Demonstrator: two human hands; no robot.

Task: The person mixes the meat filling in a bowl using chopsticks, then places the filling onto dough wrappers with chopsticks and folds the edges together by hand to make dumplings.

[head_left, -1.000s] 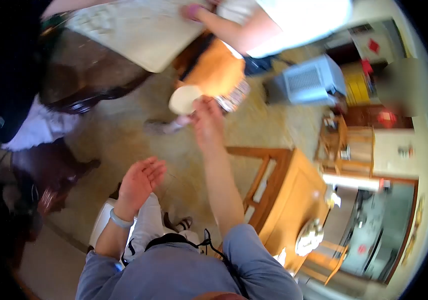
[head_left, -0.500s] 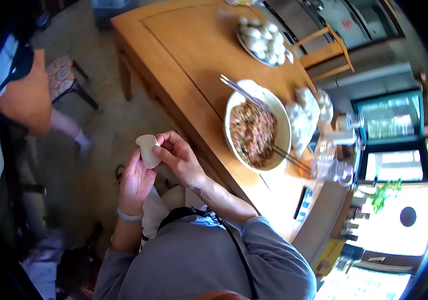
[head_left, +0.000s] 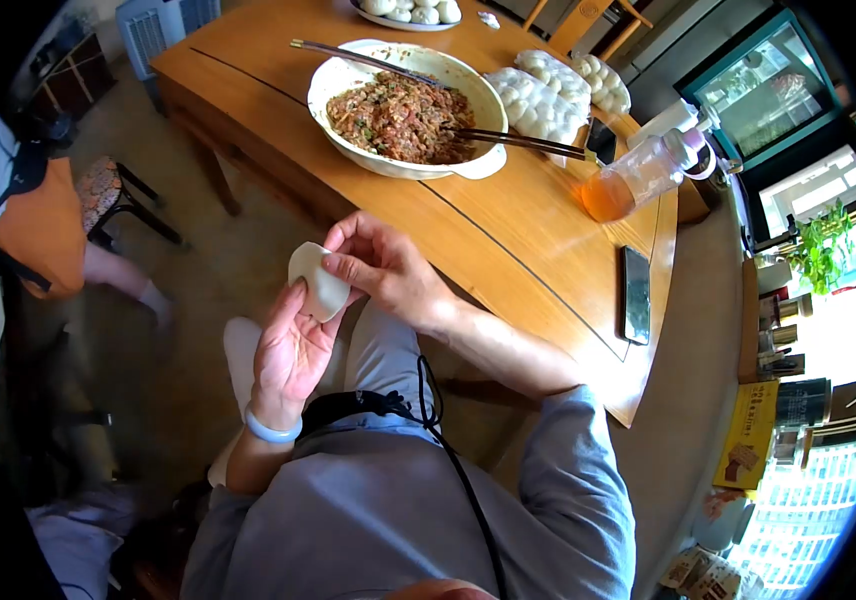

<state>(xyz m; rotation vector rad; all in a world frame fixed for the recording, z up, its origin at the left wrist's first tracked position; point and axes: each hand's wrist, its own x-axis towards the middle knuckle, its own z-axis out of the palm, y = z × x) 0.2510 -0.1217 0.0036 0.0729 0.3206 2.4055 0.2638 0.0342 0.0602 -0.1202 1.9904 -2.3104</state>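
A pale round dough wrapper (head_left: 320,287) is held up between both hands, just off the table's edge. My left hand (head_left: 293,352), below a pale bracelet, grips its lower left side with thumb and fingers. With thumb and bent fingers, my right hand (head_left: 393,272) pinches its upper right edge. Beyond them on the table stands a large white bowl (head_left: 333,150) of minced filling (head_left: 403,115). One pair of chopsticks (head_left: 533,143) leans out of it to the right, and another pair (head_left: 358,60) lies across its far rim.
On the wooden table (head_left: 508,250) are a plate of white buns (head_left: 413,12), bagged white dough pieces (head_left: 538,100), a bottle of orange liquid (head_left: 628,185) and a phone (head_left: 635,295). A stool (head_left: 113,195) and another person's leg (head_left: 128,275) are at left.
My view has turned, so the table and bowl sit higher and further left, and the phone shows fully. Both hands still hold the wrapper, which now looks flatter and more rounded.
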